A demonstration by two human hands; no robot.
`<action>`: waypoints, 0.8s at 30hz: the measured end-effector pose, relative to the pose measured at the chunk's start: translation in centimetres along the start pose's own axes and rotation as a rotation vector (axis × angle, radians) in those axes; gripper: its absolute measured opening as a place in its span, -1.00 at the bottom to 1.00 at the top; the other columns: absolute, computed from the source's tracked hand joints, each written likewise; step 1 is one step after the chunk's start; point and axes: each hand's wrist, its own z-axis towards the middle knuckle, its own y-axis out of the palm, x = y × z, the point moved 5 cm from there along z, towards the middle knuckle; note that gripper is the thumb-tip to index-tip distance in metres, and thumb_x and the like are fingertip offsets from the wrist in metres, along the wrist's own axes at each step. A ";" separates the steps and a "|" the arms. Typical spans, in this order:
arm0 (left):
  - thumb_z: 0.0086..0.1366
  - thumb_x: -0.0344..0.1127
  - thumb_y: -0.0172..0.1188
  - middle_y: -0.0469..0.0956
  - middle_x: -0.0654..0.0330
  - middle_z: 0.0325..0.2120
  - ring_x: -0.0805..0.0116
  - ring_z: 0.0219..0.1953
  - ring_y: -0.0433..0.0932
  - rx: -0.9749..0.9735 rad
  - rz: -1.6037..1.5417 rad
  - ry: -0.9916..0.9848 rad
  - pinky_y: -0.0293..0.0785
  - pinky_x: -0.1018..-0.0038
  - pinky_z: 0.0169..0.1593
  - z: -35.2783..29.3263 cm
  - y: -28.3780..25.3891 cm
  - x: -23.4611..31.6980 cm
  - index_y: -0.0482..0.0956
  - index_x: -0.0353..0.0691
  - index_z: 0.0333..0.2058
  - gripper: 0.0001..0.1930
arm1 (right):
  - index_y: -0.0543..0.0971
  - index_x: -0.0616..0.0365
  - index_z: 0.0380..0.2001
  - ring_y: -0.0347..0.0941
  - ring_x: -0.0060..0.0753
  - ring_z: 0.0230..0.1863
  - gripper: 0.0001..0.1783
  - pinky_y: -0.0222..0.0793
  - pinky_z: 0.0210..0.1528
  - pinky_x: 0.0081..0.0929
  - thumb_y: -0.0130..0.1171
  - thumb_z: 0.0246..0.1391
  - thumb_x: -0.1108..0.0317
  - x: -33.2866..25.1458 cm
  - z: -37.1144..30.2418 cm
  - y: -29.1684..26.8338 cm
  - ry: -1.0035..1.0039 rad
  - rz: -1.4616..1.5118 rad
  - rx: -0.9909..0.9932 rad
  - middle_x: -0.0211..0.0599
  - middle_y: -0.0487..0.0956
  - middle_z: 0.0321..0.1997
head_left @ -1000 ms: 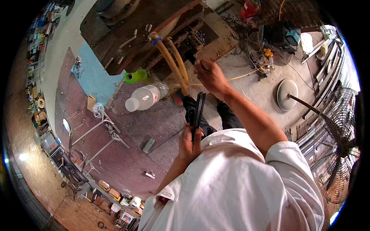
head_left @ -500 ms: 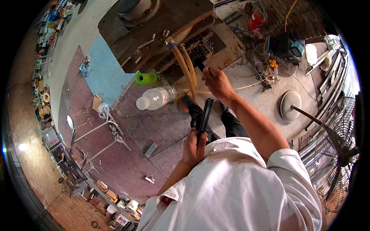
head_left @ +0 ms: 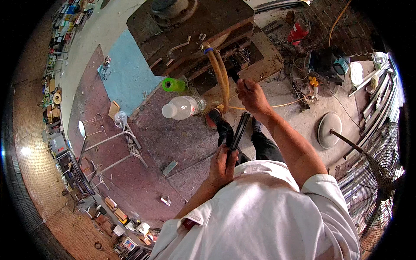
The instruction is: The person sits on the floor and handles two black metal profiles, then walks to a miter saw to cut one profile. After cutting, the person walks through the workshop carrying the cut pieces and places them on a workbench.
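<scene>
My left hand is closed around a small bundle of long black bars, which point up and away in front of my shirt. Ahead and to the right, my right hand grips a short black bar. That bar's far end reaches toward the dark opening in the front of a rusty brown machine. Whether it touches anything inside, I cannot tell. Two tan hoses with a blue clamp hang down just left of my right hand.
A large clear bottle and a bright green roll sit left of the hoses. To the right stands a fan on a round base. A red cylinder, cables and long metal strips lie beyond. A metal frame stands left.
The whole view has shifted, so the machine and floor things sit slightly farther right. Both hands keep their hold on the black bars, in nearly the same pose.
</scene>
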 end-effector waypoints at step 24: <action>0.61 -0.22 -0.05 0.49 0.13 -0.36 0.36 -0.36 0.55 0.037 -0.044 0.019 0.47 0.42 -0.22 0.4 0.1 -0.9 0.50 -0.33 -0.20 -0.71 | 0.56 0.31 -0.36 0.47 -0.31 -0.40 -0.45 0.41 -0.25 -0.23 0.00 0.46 -0.03 0.1 -0.2 0.2 0.000 -0.007 0.036 -0.08 0.57 -0.47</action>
